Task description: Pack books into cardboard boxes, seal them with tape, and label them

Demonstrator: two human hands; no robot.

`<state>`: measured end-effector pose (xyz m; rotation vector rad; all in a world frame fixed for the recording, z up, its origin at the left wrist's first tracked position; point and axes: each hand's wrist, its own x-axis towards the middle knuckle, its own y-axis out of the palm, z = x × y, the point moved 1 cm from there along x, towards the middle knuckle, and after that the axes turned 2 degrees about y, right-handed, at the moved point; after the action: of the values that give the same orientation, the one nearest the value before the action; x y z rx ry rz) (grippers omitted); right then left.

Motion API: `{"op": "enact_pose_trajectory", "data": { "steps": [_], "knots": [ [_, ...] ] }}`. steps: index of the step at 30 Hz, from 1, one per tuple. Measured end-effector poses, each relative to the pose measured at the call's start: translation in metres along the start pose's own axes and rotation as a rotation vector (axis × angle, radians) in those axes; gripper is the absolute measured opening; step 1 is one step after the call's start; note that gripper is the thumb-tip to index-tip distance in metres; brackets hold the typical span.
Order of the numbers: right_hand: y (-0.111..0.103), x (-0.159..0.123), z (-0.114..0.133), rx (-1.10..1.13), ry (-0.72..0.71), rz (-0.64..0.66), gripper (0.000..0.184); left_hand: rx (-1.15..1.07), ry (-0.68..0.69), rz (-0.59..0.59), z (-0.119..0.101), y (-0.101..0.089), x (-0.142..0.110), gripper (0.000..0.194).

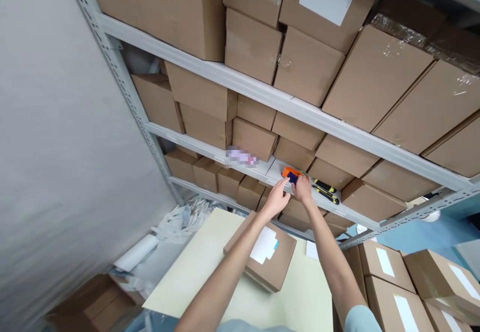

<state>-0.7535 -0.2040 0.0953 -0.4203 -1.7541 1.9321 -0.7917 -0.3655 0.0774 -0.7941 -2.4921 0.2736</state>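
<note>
On the middle shelf's front edge lies a small orange and dark-blue object (pixel 289 175), whose kind I cannot make out. My right hand (pixel 302 189) reaches up to it, fingers closed around its dark-blue part. Just left of that, my left hand (pixel 276 201) has its fingertips near the same part, thumb and fingers apart; whether it touches is unclear. Two black-and-yellow utility knives (pixel 325 192) lie on the shelf right of my right hand. Under my forearms, a closed cardboard box (pixel 279 267) rests on a pale yellow tabletop (pixel 202 252), with white paper (pixel 263 244) on top.
Metal shelving (pixel 210 74) packed with cardboard boxes rises ahead. A blurred-out item (pixel 242 157) sits on the middle shelf. Labelled boxes (pixel 392 284) are stacked at right. An open carton (pixel 95 304), a white roll (pixel 137 253) and crumpled plastic (pixel 187 219) lie at left, beside a grey wall.
</note>
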Motion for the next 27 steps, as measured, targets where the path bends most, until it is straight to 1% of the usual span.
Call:
{"op": "enact_pose_trajectory", "data": {
  "steps": [3,7,9,10,11,12,13,15,16,18,20,22,24,27],
  "knots": [
    [0.004,0.002,0.008,-0.027,0.04,0.031,0.054,-0.029,-0.028,-0.012,0.004,0.001,-0.014,0.064],
    [-0.008,0.005,0.004,-0.014,0.062,0.071,0.055,-0.073,-0.135,-0.012,0.015,-0.002,-0.04,0.057],
    [-0.011,-0.002,0.0,-0.008,0.069,0.091,0.052,-0.103,-0.175,-0.004,0.016,-0.004,-0.056,0.052],
    [-0.01,-0.011,-0.002,0.029,0.073,0.085,0.05,-0.125,-0.181,-0.003,0.016,-0.006,-0.065,0.05],
    [-0.006,-0.023,-0.003,0.11,0.074,0.066,0.047,-0.153,-0.182,-0.009,0.016,-0.007,-0.074,0.046],
    [0.001,-0.04,-0.003,0.242,0.068,0.032,0.045,-0.182,-0.183,-0.021,0.015,-0.009,-0.085,0.042],
    [0.008,-0.062,-0.001,0.417,0.052,-0.009,0.044,-0.209,-0.188,-0.037,0.014,-0.011,-0.097,0.038],
    [0.026,-0.113,0.007,0.811,0.019,-0.072,0.043,-0.241,-0.209,-0.061,0.012,-0.014,-0.123,0.029],
    [0.034,-0.141,0.013,0.964,0.017,-0.076,0.044,-0.248,-0.219,-0.066,0.011,-0.016,-0.136,0.024],
    [0.045,-0.193,0.027,1.144,0.073,-0.061,0.044,-0.261,-0.233,-0.053,0.009,-0.02,-0.161,0.016],
    [0.051,-0.236,0.04,1.203,0.17,-0.056,0.043,-0.289,-0.244,-0.011,0.008,-0.024,-0.184,0.011],
    [0.051,-0.267,0.051,1.212,0.244,-0.059,0.04,-0.314,-0.252,0.058,0.007,-0.031,-0.202,0.011],
    [0.048,-0.289,0.059,1.202,0.278,-0.039,0.039,-0.311,-0.24,0.136,0.005,-0.04,-0.214,0.013],
    [0.039,-0.311,0.067,1.167,0.302,-0.006,0.042,-0.288,-0.184,0.251,0.0,-0.056,-0.223,0.013]
  ]
}}
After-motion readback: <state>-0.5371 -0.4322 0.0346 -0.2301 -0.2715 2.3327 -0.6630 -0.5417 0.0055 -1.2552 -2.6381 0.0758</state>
